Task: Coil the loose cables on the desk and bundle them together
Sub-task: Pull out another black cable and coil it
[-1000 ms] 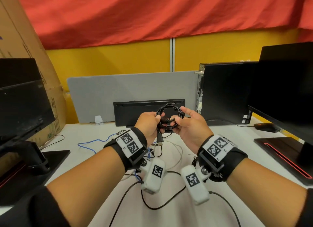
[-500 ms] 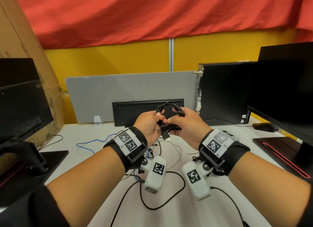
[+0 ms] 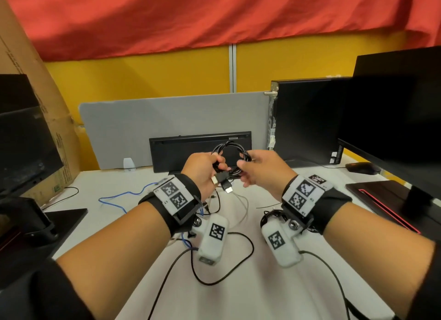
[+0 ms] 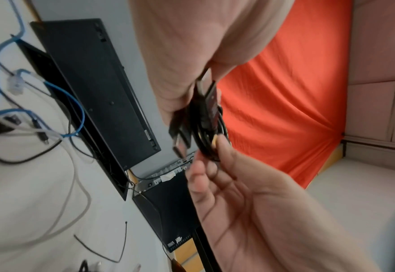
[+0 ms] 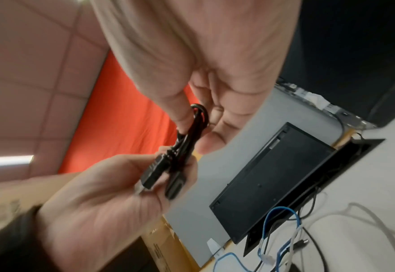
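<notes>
A black cable coil [image 3: 230,150] is held up above the desk between both hands. My left hand [image 3: 214,166] grips its lower left side together with the two plug ends [image 3: 225,183], which stick out below the fingers. In the left wrist view the plugs [image 4: 184,132] hang under the palm. My right hand [image 3: 243,169] pinches the right side of the coil; the right wrist view shows thumb and forefinger on the coil [image 5: 199,117]. A loose blue cable [image 3: 124,198], a white cable [image 3: 243,207] and a black cable [image 3: 224,279] lie on the white desk [image 3: 114,183].
A black keyboard [image 3: 200,150] leans on the grey partition [image 3: 167,119] behind the hands. A PC tower [image 3: 305,121], a monitor [image 3: 393,119] and a mouse [image 3: 362,168] stand at the right. Another monitor [image 3: 21,138] and a cardboard box [image 3: 47,104] are at the left.
The hands have drawn slightly apart. The right hand went from covering the coil to pinching its right side, and both plug ends now sit together under the left hand.
</notes>
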